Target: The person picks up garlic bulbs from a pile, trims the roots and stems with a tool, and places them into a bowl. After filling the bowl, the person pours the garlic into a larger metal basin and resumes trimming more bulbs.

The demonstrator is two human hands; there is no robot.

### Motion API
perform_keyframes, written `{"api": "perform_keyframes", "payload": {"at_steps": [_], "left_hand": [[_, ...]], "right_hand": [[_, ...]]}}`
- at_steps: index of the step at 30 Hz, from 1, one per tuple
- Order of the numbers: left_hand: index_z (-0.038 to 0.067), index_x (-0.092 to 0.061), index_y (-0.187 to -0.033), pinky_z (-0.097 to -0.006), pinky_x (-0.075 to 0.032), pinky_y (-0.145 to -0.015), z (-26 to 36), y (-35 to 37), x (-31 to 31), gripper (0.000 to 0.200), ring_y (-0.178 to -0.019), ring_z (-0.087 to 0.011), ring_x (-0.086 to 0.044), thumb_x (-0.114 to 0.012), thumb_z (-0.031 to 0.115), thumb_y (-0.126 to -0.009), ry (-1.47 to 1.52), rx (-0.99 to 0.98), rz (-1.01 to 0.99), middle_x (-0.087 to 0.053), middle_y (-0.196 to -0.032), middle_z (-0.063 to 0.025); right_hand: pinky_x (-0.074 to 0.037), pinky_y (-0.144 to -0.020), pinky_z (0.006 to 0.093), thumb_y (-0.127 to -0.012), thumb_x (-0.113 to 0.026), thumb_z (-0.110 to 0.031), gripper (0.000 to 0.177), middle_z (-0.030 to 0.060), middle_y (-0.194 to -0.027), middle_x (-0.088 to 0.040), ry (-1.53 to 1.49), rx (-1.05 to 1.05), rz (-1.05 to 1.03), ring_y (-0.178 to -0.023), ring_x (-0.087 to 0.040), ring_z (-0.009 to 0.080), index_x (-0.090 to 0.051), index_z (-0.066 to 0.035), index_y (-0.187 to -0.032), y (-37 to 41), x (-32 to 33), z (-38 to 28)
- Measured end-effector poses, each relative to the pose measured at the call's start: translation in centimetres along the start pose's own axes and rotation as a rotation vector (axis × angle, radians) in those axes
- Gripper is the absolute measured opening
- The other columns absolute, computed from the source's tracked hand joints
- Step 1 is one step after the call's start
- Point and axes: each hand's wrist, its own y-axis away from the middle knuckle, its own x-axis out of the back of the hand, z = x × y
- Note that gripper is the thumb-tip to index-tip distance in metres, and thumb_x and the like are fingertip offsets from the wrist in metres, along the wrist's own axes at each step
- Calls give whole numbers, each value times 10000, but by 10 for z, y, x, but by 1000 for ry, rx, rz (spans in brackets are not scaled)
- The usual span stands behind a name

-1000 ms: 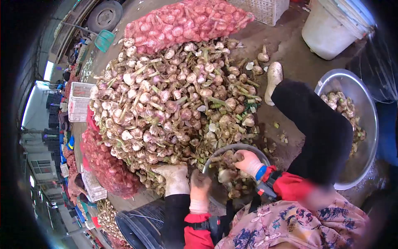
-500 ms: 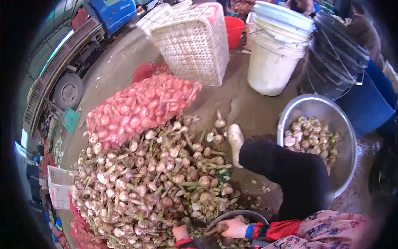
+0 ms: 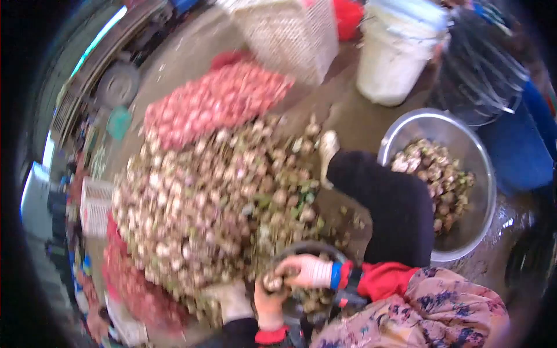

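A garlic bulb (image 3: 272, 283) is between my two gloved hands, above the near edge of the pile. My left hand (image 3: 268, 305) is closed around it from below. From the right, my right hand (image 3: 308, 271) meets the bulb with bent fingers; whatever it grips is blurred and hidden. Beneath the hands is a small basin (image 3: 313, 246) with trimmed pieces in it, partly covered by them. The large heap of garlic (image 3: 191, 203), stalks attached, spreads left of and beyond my hands.
A wide metal bowl (image 3: 490, 217) with garlic stands right of my leg (image 3: 389, 197). Red net sacks of garlic (image 3: 214, 104) lie behind the heap. Farther back are a white basket (image 3: 290, 40), white buckets (image 3: 389, 64) and a blue tub (image 3: 519, 156).
My left hand has come away from the heap and now holds a garlic bulb. My right hand has joined it. The view has tilted downward, showing my other foot.
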Motion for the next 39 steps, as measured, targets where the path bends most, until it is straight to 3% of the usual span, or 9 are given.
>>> {"api": "perform_keyframes", "payload": {"at_steps": [3, 7, 14, 23, 27, 31, 33, 36, 39], "left_hand": [[12, -472, -1204, -308, -476, -851, -8, 26, 2, 631, -960, -162, -567, -734, -26, -632, -187, -127, 83, -573, -1078, -71], [21, -470, -1193, -293, -487, -806, -18, 50, 9, 598, -916, -145, -573, -746, 4, -662, -282, -237, 81, -585, -1011, -64], [21, -470, -1166, -271, -507, -703, -3, 57, 3, 598, -780, -143, -598, -806, 47, -672, -478, -262, 96, -600, -925, -68], [49, -470, -1080, -267, -483, -683, -24, 59, -9, 544, -767, -117, -551, -775, 14, -631, -231, -258, 196, -557, -888, -29], [53, -497, -1085, -281, -481, -714, 13, 79, -15, 539, -817, -126, -547, -742, 6, -607, -89, -272, 255, -569, -950, -47], [44, -485, -1158, -290, -484, -752, 27, 68, 12, 573, -846, -148, -562, -715, -25, -637, -513, -335, 267, -582, -1004, -74], [44, -456, -1182, -309, -491, -775, 25, 63, 12, 580, -885, -168, -572, -673, -65, -656, -764, -332, 273, -585, -1055, -105], [62, -455, -1224, -365, -504, -819, 21, 52, 5, 450, -881, -234, -601, -591, 3, -798, 670, -211, 238, -602, -1026, -114], [3, -484, -1191, -366, -466, -904, 1, 51, 11, 365, -984, -229, -582, -528, 0, -829, 780, -166, 96, -604, -1096, -131]], "right_hand": [[-486, -783, 292, -760, -739, -164, 320, 57, -981, -654, 235, -93, 8, -884, -585, 122, -644, -72, -1052, 20, 10, -36], [-484, -727, 424, -708, -639, -126, 245, 126, -908, -576, 794, 48, -182, -859, -589, 360, -619, -95, -950, 32, 9, -39], [-493, -739, 436, -669, -644, -125, 250, 125, -945, -579, 1012, 64, -370, -900, -608, 329, -614, -108, -917, 36, -5, -38], [-504, -731, 443, -660, -635, -85, 237, 142, -908, -607, 987, 147, -257, -876, -620, 349, -633, -91, -896, 24, 1, 3], [-500, -795, 423, -714, -643, -145, 318, 196, -963, -655, 759, -484, 47, -914, -626, 364, -664, -75, -1023, 3, 58, 45], [-496, -779, 393, -744, -634, -165, 291, 185, -972, -643, 513, -165, 310, -897, -618, 354, -649, -59, -1015, 1, 26, 23], [-493, -773, 379, -734, -628, -118, 253, 163, -931, -621, 513, -38, 176, -881, -609, 338, -645, -66, -981, 13, 14, 2], [-494, -754, 389, -708, -608, -60, 248, 138, -906, -594, 490, 279, 75, -854, -602, 328, -635, -72, -954, 20, 1, 2], [-484, -721, 408, -674, -654, -69, 252, 130, -914, -580, 627, 282, -23, -863, -583, 348, -608, -72, -922, 14, -3, -13]]}}
